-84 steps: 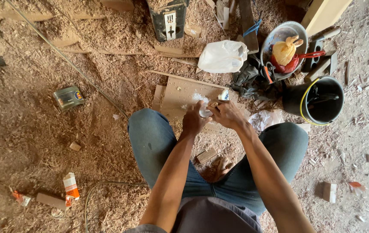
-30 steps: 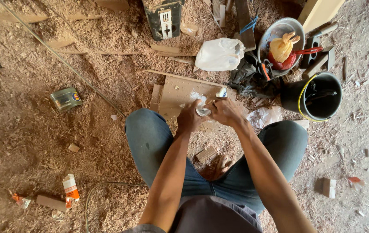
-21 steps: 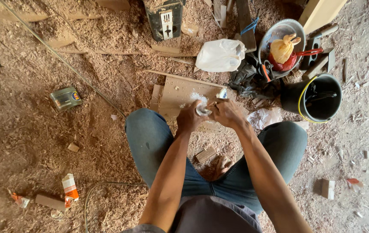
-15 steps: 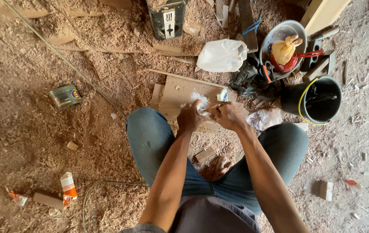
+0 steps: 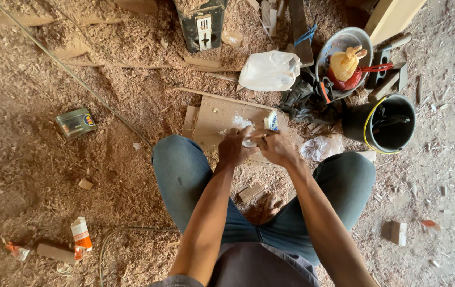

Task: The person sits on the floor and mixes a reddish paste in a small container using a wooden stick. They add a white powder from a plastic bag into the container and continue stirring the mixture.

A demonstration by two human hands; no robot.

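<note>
I squat over a sawdust floor, knees in blue jeans on either side. My left hand (image 5: 235,148) and my right hand (image 5: 277,148) meet in front of me, both closed around a small white object (image 5: 249,143) that they pinch between them. They hover over a flat wooden board (image 5: 214,119) that carries a smear of white powder or paste (image 5: 241,123). A small white and blue tube (image 5: 271,120) stands on the board just beyond my right hand. What exactly the white object is I cannot make out.
A white plastic bag (image 5: 269,70) lies past the board. To the right stand a black bucket (image 5: 387,123) and a metal bowl (image 5: 339,48) with a yellow bag. A small tin (image 5: 75,123) lies left, a black tool case (image 5: 202,24) at the top, wood scraps around.
Both hands stay together over the board, shifting only slightly as they work the white object. The view moves a little.
</note>
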